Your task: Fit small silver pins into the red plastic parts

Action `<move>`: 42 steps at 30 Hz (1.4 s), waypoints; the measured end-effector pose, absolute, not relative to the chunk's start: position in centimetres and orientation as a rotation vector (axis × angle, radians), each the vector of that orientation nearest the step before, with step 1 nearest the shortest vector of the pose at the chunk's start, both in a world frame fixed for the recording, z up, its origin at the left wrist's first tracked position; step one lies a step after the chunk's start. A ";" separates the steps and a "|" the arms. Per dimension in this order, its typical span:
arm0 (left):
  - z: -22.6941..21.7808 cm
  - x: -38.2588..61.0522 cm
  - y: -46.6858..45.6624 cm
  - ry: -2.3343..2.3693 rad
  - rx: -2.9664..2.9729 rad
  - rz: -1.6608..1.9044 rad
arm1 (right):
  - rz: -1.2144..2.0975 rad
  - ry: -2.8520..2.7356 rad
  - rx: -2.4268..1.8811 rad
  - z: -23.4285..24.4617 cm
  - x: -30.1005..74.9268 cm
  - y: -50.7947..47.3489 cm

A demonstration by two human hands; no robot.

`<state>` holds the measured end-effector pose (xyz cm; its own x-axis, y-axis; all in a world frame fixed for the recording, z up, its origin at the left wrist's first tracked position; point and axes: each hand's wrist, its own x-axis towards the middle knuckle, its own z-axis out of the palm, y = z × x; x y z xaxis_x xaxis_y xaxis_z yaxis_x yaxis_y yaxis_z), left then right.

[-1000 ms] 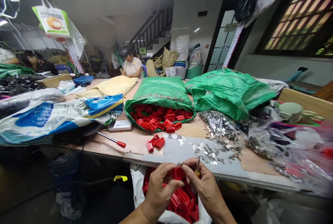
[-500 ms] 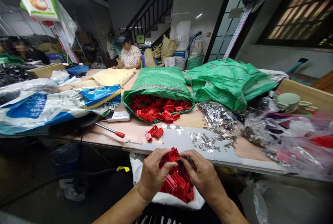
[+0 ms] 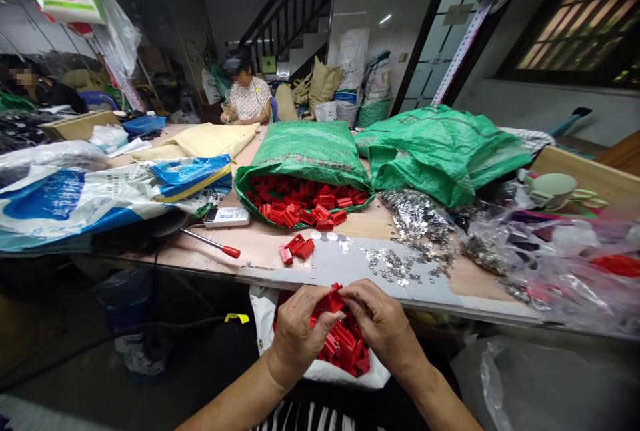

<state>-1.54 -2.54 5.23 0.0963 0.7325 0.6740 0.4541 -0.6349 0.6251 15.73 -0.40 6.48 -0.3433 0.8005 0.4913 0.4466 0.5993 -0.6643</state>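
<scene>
Across our view runs the table, its near edge just beyond our hands. On it lies a green sack, mouth toward us and full of red pieces. Below the table edge, close to our body, we have an open white sack that also holds red pieces, directly under our grip.

Our left hand is closed, thumb and forefinger pinching a red piece from its left side. Our right hand comes in from the right, fingertips drawn together at the piece's right edge; we cannot tell whether they grip it, or something small and hidden, or only rest there.

That red piece sits between the two hands, above the white sack and on our side of the table edge. We judge the left hand the nearer, since it covers more of the piece. Its long axis seems to slant up and rightward, toward the right fingertips, but too much is covered to be sure. Smallest of all, the metal parts lie scattered on the table, beyond the right hand and apart from it.
</scene>
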 end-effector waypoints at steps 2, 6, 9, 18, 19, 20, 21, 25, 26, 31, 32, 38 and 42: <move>5.0 -1.6 -2.6 1.183 2.104 1.555 | 0.602 -1.961 -0.993 6.4 15.7 -0.4; 4.8 -1.6 -2.6 1.212 2.084 1.566 | 0.909 -1.832 -1.036 6.4 16.2 -0.5; 4.7 -1.6 -2.6 1.237 2.085 1.570 | 1.084 -1.641 -1.117 6.2 16.9 -0.5; 5.0 -1.4 -2.8 1.176 2.129 1.578 | 1.271 -1.616 -1.177 5.9 16.2 0.3; 5.0 -1.4 -2.9 1.172 2.144 1.574 | 1.287 -1.624 -1.167 5.8 16.1 0.4; 4.9 -1.3 -2.9 1.166 2.162 1.566 | 1.298 -1.637 -1.161 5.7 16.1 0.6; 4.7 -1.2 -3.0 1.159 2.180 1.554 | 1.307 -1.653 -1.158 5.5 16.1 0.7; 4.3 -1.0 -3.0 1.149 2.199 1.503 | 1.438 -1.602 -1.124 4.6 16.3 0.8; 4.2 -1.1 -3.0 1.148 2.186 1.488 | 1.472 -1.566 -1.118 4.5 16.3 0.8; 4.0 -1.1 -2.9 1.153 2.090 1.461 | 1.650 -1.429 -1.115 4.6 16.8 0.5; 3.9 -1.1 -2.9 1.155 2.081 1.467 | 1.697 -1.411 -1.115 4.6 17.0 0.4; 3.3 -1.4 -2.9 1.084 2.038 1.416 | 1.901 -1.305 -1.034 4.4 17.7 -0.3; 3.0 -1.9 -2.7 1.037 2.002 1.368 | 1.939 -1.293 -1.021 4.2 18.0 -0.4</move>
